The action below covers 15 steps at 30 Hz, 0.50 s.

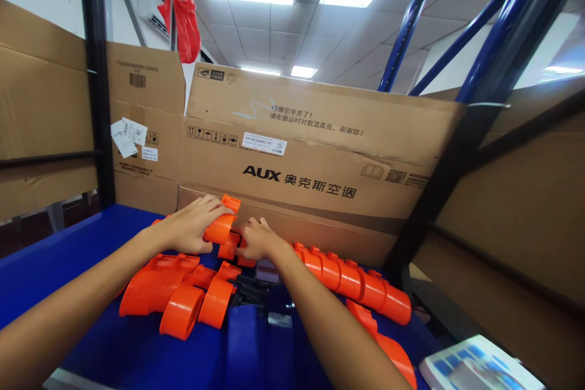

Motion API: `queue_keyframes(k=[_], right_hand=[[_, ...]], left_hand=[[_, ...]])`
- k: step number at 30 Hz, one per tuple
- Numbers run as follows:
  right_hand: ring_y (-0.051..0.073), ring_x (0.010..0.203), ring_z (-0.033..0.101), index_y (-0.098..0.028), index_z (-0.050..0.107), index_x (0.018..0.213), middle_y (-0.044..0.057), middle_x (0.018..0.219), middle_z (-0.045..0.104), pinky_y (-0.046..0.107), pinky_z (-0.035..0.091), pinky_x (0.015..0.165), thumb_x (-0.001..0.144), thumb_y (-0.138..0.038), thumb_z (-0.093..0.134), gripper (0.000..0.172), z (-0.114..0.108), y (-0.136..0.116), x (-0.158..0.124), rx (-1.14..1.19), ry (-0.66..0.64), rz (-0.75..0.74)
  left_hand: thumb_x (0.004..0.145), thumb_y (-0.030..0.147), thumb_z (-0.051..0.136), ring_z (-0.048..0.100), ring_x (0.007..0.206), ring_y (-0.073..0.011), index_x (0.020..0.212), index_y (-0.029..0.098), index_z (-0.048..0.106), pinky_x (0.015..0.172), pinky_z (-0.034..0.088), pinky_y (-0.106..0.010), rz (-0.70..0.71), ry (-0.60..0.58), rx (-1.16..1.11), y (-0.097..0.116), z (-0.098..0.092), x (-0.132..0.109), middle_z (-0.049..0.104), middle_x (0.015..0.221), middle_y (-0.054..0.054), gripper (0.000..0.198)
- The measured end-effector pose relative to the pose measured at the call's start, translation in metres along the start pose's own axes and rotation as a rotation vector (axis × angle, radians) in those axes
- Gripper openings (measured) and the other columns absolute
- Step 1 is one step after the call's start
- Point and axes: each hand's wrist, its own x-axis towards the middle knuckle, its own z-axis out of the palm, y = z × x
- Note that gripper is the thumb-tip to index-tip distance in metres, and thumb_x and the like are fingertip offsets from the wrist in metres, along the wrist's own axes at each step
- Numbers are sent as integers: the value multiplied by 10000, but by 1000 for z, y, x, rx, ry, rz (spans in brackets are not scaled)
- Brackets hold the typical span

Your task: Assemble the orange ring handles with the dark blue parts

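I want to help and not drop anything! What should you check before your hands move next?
1. Grip of the left hand on the orange piece: ok, the fingers curl over its top.
2. Grip of the right hand: cannot tell. It rests on small orange pieces, but its fingertips are hidden.
3. Room behind the hands: not ok, the cardboard box stands right behind them.
4. The row of orange pieces at the right lies flat on the blue table: ok.
5. The loose orange pieces beside the left forearm: not ok, probably close enough to get bumped.
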Motion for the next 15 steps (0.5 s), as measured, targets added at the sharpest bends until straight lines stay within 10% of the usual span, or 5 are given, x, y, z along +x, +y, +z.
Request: queue_keyframes(k=[8, 15], right_hand=[[191, 772, 668, -190, 668, 1112, 66, 869, 737, 297, 495, 697, 1007, -412, 309, 435, -35, 38, -27, 473, 386, 250], [133, 422, 497, -186, 666, 886, -29, 537, 598, 239, 385, 432, 888, -517, 488, 375, -35, 45, -72, 801, 568, 371]], left_hand=[[695, 188, 692, 453, 1248, -344, 1480, 288, 393, 1065, 384, -526, 106, 80, -148, 51, 14, 20, 526, 1367, -105, 846], [708, 215, 736, 354, 1385, -359, 1513, 335, 389, 1151, 294, -567, 139, 171, -469, 112, 41, 38, 441, 1498, -97, 884]])
